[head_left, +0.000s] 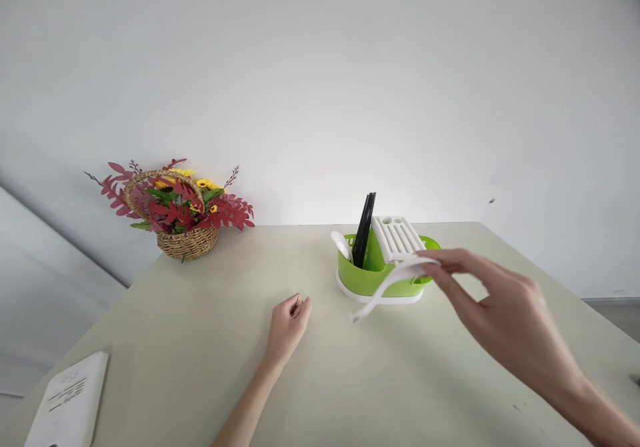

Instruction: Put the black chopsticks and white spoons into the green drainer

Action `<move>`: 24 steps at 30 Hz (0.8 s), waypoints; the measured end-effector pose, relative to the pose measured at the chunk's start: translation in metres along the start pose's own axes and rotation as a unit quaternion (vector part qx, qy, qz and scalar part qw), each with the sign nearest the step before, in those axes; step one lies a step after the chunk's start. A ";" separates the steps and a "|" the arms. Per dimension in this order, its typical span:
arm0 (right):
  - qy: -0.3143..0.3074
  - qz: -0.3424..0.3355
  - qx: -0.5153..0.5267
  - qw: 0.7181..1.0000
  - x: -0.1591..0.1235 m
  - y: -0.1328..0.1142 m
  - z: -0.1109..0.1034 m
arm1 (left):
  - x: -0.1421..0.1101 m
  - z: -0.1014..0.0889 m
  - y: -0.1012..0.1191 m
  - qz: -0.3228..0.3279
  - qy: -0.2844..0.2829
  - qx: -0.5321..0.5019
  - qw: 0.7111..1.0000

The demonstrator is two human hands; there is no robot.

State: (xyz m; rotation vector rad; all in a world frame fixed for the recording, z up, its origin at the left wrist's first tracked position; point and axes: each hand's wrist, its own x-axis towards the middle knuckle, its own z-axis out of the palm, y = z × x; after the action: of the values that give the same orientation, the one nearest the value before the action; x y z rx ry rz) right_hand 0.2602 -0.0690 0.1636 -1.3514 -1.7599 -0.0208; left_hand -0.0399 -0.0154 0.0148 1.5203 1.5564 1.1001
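My right hand (pixel 505 300) pinches a white spoon (pixel 383 290) by its wider end, between thumb and fingers. The spoon's narrow end points down and left, in front of a green utensil caddy (pixel 357 277) with a white base. Black chopsticks (pixel 364 230) stand upright in the caddy's left compartment, beside another white spoon (pixel 341 243). On the caddy's right part sits a white slotted knife rack (pixel 397 237) with round holes along its back. My left hand (pixel 289 323) is closed in a loose fist at the table's middle, apart from the caddy, with nothing showing in it.
A wicker basket (pixel 193 243) with red leaves and yellow flowers stands at the back left of the pale table (pixel 200 340). At the front left lies a white slotted object (pixel 73 397), cut off by the frame. A plain wall (pixel 320 100) rises behind the table.
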 end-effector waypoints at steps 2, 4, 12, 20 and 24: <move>0.090 -0.067 -0.062 0.992 0.015 -0.007 -0.006 | -0.001 0.000 0.002 -0.005 -0.002 -0.004 1.000; 0.139 -0.129 -0.100 0.977 0.027 -0.009 -0.004 | -0.001 0.000 0.003 -0.006 -0.001 -0.005 1.000; 0.117 -0.245 -0.163 0.948 0.043 0.012 0.041 | 0.000 0.001 -0.002 -0.010 0.003 -0.005 1.000; 0.044 -0.265 -0.170 0.948 0.034 0.026 0.073 | 0.000 0.001 -0.004 -0.012 -0.001 -0.003 1.000; 0.028 -0.265 -0.168 0.949 0.031 0.029 0.082 | -0.001 0.001 -0.003 -0.013 0.002 0.001 1.000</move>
State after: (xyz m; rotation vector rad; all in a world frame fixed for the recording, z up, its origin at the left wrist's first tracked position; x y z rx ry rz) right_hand 0.2314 0.0075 0.1200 -1.0476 -2.0860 -0.6748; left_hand -0.0405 -0.0160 0.0117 1.4972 1.5757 1.0881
